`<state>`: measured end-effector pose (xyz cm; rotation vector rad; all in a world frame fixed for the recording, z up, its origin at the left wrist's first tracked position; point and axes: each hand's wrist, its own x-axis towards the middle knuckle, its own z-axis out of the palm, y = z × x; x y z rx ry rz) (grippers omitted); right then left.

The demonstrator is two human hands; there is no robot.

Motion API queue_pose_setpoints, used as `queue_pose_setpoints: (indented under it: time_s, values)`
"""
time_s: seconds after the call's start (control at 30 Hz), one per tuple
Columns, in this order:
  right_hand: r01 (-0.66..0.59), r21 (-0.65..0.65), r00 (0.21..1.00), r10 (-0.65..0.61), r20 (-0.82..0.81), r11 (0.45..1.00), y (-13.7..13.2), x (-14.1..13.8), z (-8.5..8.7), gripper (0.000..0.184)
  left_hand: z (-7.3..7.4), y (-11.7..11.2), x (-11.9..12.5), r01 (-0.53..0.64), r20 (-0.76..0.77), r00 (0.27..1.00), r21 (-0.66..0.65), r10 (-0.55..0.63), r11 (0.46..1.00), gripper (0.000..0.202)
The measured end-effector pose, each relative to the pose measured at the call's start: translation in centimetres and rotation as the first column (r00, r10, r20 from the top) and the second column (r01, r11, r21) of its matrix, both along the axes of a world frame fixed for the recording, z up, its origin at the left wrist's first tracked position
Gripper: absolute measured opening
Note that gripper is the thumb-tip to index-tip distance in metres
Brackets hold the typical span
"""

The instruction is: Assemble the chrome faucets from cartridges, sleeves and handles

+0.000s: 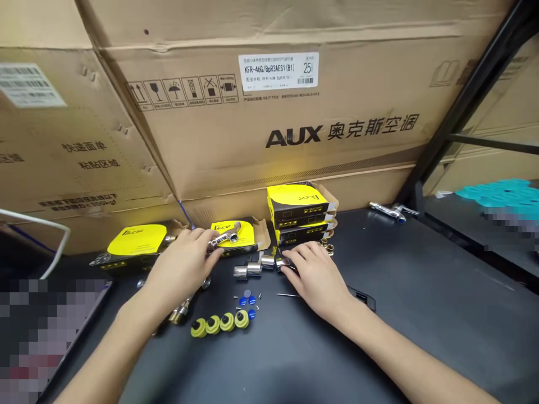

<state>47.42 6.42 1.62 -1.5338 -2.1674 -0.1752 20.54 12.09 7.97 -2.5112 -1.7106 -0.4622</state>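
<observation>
My left hand [185,259] is closed around a chrome faucet [229,237], whose spout end sticks out past my fingers in front of a yellow-and-black box. The fingers of my right hand [314,275] are closed on a short chrome sleeve [281,262] at the end of a row. Several like it, such as this chrome sleeve [254,269], stand to its left. A thin metal shaft [287,294] pokes out from beneath my right hand. Several yellow-green valve cartridges [226,322] with black stems line up nearer to me, beside blue discs [251,301] and small screws [236,297].
Yellow-and-black boxes [297,202] are stacked at the back, with a flatter box [137,241] at left. Brass rings [329,248] lie by the stack. Another faucet [393,212] rests at the back right, near a black metal frame [450,123]. Large cartons [357,67] wall off the rear.
</observation>
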Motion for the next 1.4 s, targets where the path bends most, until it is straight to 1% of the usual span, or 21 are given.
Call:
queue_pose_setpoints:
  time_s: [0.13, 0.23, 0.33, 0.43, 0.47, 0.5, 0.53, 0.6, 0.63, 0.67, 0.7, 0.73, 0.83, 0.9, 0.97, 1.1, 1.17, 1.23, 1.3, 1.37, 1.4]
  values:
    - [-0.02, 0.009, 0.999, 0.021, -0.048, 1.0, -0.7, 0.1, 0.0, 0.024, -1.0, 3.9, 0.5, 0.038, 0.048, 0.998, -0.038, -0.036, 0.999, 0.032]
    - [-0.045, 0.028, 0.994, 0.047, -0.103, 0.999, -1.1, 0.2, 0.0, 0.024, -1.6, 5.1, 0.4, 0.074, 0.172, 0.984, -0.097, -0.057, 0.993, 0.026]
    - [-0.068, 0.047, 0.988, 0.074, -0.139, 0.997, -1.3, 0.2, 0.0, 0.023, -1.4, 4.0, 0.1, 0.118, 0.351, 0.935, -0.187, -0.045, 0.975, 0.03]
    - [-0.1, 0.053, 0.983, 0.106, -0.148, 0.994, -1.7, -0.1, 0.1, 0.023, -0.9, 1.3, -0.1, 0.225, 0.537, 0.843, -0.295, -0.034, 0.929, 0.039]
    - [-0.11, 0.052, 0.983, 0.116, -0.144, 0.993, -1.8, -0.2, 0.1, 0.023, -0.8, 0.4, -0.2, 0.263, 0.599, 0.8, -0.319, -0.021, 0.911, 0.041]
    - [-0.12, 0.051, 0.982, 0.126, -0.139, 0.991, -2.0, -0.3, 0.1, 0.023, -0.8, -0.5, -0.2, 0.315, 0.697, 0.717, -0.357, 0.026, 0.879, 0.039]
    - [-0.13, 0.049, 0.982, 0.135, -0.134, 0.99, -2.1, -0.4, 0.1, 0.023, -0.8, -1.2, -0.3, 0.388, 0.812, 0.571, -0.397, 0.121, 0.832, 0.035]
    - [-0.144, 0.046, 0.98, 0.149, -0.131, 0.989, -2.3, -0.6, 0.1, 0.022, -0.9, -2.3, -0.5, 0.499, 0.903, 0.311, -0.42, 0.296, 0.758, 0.026]
    - [-0.15, 0.044, 0.979, 0.154, -0.133, 0.988, -2.3, -0.7, 0.1, 0.022, -0.9, -2.7, -0.7, 0.532, 0.906, 0.235, -0.422, 0.351, 0.734, 0.024]
    - [-0.153, 0.042, 0.978, 0.158, -0.136, 0.987, -2.3, -0.8, 0.0, 0.022, -1.0, -3.1, -0.8, 0.535, 0.906, 0.217, -0.423, 0.365, 0.731, 0.023]
    - [-0.154, 0.041, 0.977, 0.158, -0.14, 0.987, -2.3, -0.8, 0.0, 0.022, -1.1, -3.4, -1.0, 0.52, 0.904, 0.239, -0.427, 0.354, 0.74, 0.025]
    - [-0.152, 0.039, 0.977, 0.156, -0.144, 0.988, -2.3, -0.8, -0.1, 0.022, -1.1, -3.7, -1.1, 0.486, 0.899, 0.287, -0.434, 0.331, 0.758, 0.029]
    - [-0.142, 0.043, 0.977, 0.147, -0.158, 0.989, -2.1, -0.6, -0.1, 0.021, -1.1, -4.4, -1.3, 0.303, 0.849, 0.47, -0.414, 0.243, 0.858, 0.043]
    - [-0.134, 0.044, 0.976, 0.14, -0.168, 0.99, -2.1, -0.4, -0.1, 0.022, -1.1, -4.8, -1.5, 0.234, 0.808, 0.546, -0.4, 0.221, 0.886, 0.047]
    - [-0.128, 0.043, 0.975, 0.133, -0.179, 0.991, -2.0, -0.3, -0.1, 0.022, -1.0, -5.0, -1.8, 0.239, 0.809, 0.541, -0.411, 0.231, 0.88, 0.047]
    - [-0.118, 0.028, 0.973, 0.121, -0.197, 0.993, -2.0, -0.1, 0.0, 0.022, -1.0, -5.2, -2.3, 0.354, 0.852, 0.42, -0.47, 0.312, 0.808, 0.035]
    - [-0.115, 0.025, 0.972, 0.118, -0.205, 0.993, -2.0, 0.0, 0.1, 0.021, -1.1, -5.4, -2.3, 0.388, 0.855, 0.396, -0.487, 0.336, 0.782, 0.031]
    - [-0.111, 0.032, 0.971, 0.115, -0.21, 0.993, -1.9, 0.0, 0.1, 0.021, -1.1, -5.6, -2.1, 0.368, 0.846, 0.411, -0.495, 0.339, 0.788, 0.032]
    - [-0.105, 0.038, 0.971, 0.111, -0.21, 0.994, -1.9, 0.1, 0.2, 0.02, -1.0, -5.7, -2.4, 0.299, 0.825, 0.461, -0.493, 0.328, 0.817, 0.038]
    - [-0.1, 0.038, 0.972, 0.106, -0.21, 0.994, -1.8, 0.2, 0.2, 0.019, -0.8, -5.5, -3.6, 0.163, 0.782, 0.541, -0.46, 0.311, 0.873, 0.05]
    - [-0.099, 0.038, 0.972, 0.104, -0.21, 0.994, -1.8, 0.2, 0.3, 0.018, -0.6, -5.3, -4.6, 0.061, 0.749, 0.583, -0.425, 0.314, 0.903, 0.058]
